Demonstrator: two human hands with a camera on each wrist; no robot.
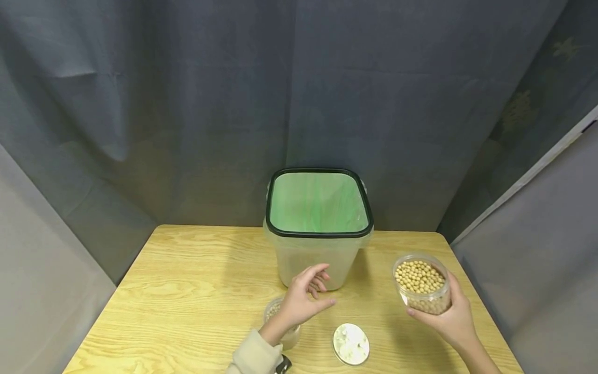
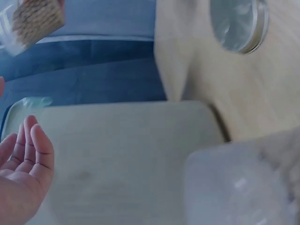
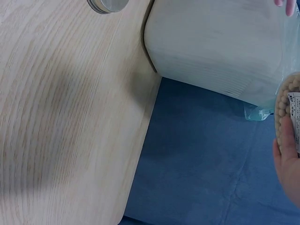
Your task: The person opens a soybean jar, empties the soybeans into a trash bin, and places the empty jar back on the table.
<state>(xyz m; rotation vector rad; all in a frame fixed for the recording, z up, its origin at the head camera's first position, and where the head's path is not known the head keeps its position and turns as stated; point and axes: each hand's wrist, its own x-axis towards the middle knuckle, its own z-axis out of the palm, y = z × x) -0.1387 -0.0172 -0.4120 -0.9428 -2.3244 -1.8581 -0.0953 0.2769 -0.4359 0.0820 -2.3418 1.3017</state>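
Note:
My right hand [image 1: 450,317] grips a clear jar of round, pale yellow beans [image 1: 420,280], raised over the right side of the table and tilted so its mouth faces the camera. In the right wrist view a printed label [image 3: 294,112] shows on that jar beside the fingers. My left hand [image 1: 303,296] holds nothing; its fingers are loosely bent and the thumb stands apart. It hovers in front of the bin, partly covering a second clear jar [image 1: 290,338] with similar contents. A round, shiny lid [image 1: 351,344] lies on the table between the hands.
A translucent bin [image 1: 313,257] with a black rim and a green bag lining stands at the back middle of the wooden table [image 1: 187,291]. Dark grey cloth [image 1: 210,104] hangs behind the table, and pale panels flank both sides.

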